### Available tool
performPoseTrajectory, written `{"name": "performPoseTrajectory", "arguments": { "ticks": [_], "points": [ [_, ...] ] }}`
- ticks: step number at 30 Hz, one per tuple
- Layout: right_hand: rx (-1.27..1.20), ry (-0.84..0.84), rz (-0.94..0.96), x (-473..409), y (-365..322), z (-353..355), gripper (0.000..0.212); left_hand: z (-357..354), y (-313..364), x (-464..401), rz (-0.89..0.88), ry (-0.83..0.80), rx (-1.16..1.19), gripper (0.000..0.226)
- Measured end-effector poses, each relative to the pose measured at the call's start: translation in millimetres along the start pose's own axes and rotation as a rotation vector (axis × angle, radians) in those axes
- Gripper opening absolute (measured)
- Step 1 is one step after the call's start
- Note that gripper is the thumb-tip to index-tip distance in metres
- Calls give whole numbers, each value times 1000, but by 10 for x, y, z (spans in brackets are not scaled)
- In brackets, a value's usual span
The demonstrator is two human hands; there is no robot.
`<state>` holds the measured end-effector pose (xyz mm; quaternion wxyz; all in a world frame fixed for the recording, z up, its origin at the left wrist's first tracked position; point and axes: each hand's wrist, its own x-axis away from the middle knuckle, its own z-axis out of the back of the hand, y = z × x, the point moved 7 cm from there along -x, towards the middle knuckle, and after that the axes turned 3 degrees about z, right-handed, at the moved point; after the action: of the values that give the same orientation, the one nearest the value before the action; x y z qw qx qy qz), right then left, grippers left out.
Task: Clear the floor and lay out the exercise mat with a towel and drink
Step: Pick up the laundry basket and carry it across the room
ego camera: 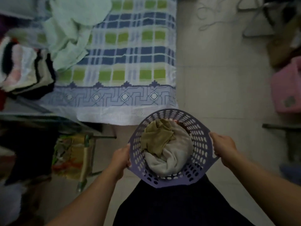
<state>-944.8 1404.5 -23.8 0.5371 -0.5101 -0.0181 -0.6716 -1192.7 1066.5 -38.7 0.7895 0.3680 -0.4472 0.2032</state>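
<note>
I hold a round purple perforated basket (pixel 202 144) in front of my body, above the floor. My left hand (pixel 121 156) grips its left rim and my right hand (pixel 224 146) grips its right rim. Inside lie an olive-green cloth (pixel 156 137) on top of a pale grey-white cloth (pixel 169 160). Ahead, a blue, green and white checked cloth (pixel 130 62) covers a bed-like surface. A pale mint towel (pixel 70 33) lies crumpled on its far left part.
A stack of folded clothes (pixel 24 69) sits at the left. A colourful bag (pixel 73 157) stands under a dark frame at lower left. A pink bag (pixel 286 90) and wire hangers (pixel 254 18) lie on the pale tiled floor (pixel 219 79) at right.
</note>
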Motion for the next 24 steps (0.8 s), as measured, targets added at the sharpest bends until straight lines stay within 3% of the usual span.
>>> {"name": "performPoseTrajectory", "arguments": {
  "ticks": [8, 12, 24],
  "points": [
    [-289, 236, -244, 828, 1382, 284, 42, -374, 461, 51, -124, -198, -411, 32],
    [-458, 363, -338, 1302, 2069, 395, 45, -801, 485, 166, -197, -293, -624, 36],
    [-887, 644, -624, 3186, 4347, 353, 34, -2306, -581, 1436, -449, -628, -1189, 29]
  ]
}}
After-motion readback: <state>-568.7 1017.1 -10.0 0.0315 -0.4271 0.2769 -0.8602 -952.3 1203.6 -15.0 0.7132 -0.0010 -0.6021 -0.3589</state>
